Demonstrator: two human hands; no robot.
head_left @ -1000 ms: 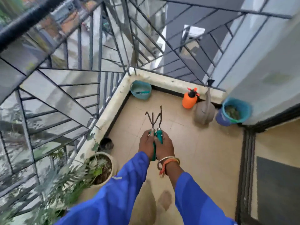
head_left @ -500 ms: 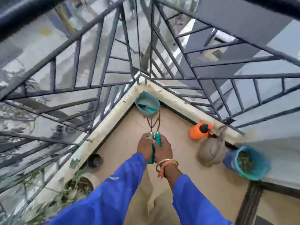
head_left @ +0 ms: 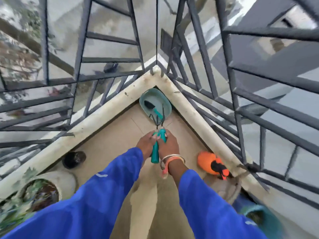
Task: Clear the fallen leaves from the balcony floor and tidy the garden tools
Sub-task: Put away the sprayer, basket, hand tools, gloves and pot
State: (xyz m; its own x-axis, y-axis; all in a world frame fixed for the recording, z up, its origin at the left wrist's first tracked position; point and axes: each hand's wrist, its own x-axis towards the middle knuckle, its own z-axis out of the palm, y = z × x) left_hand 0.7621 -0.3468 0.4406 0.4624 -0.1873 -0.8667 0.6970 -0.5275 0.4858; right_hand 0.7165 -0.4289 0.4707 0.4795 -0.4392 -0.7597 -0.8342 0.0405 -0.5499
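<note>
Teal-handled garden tools (head_left: 155, 153) sit upright between both hands. The left hand (head_left: 146, 144) and right hand (head_left: 168, 146) are curled round the handles, touching side by side. The dark prongs reach over the near rim of the teal basin (head_left: 156, 93) in the far corner of the balcony floor (head_left: 110, 149), where a trowel (head_left: 151, 107) lies.

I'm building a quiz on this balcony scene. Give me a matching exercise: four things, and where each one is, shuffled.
1. trowel
2. orange sprayer
3. black pot
4. teal-handled hand tools

a. beside the right curb
b. gripped by left hand and right hand
c. in the teal basin
d. beside the left curb

Pairs: 1-c, 2-a, 3-d, 4-b
</note>
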